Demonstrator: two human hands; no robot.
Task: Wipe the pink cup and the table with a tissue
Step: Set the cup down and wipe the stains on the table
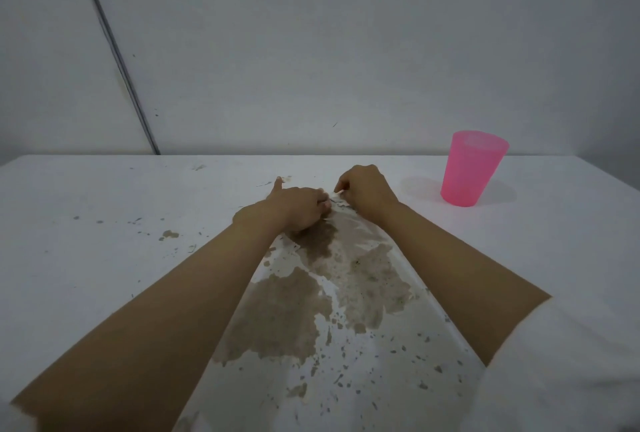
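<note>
Tissue pinched at its far edge over the spill; cup stands apart.
Your left hand and right hand meet mid-table, fingers curled, each pinching the far edge of the soaked tissue (the left's grip is less plain). The pink cup stands upright well to the right, near the table's back edge. Risk: the wet tissue may tear if pulled apart, or drag the brown spill wider. Open room lies left; a rightward sweep could tip the cup.
</note>
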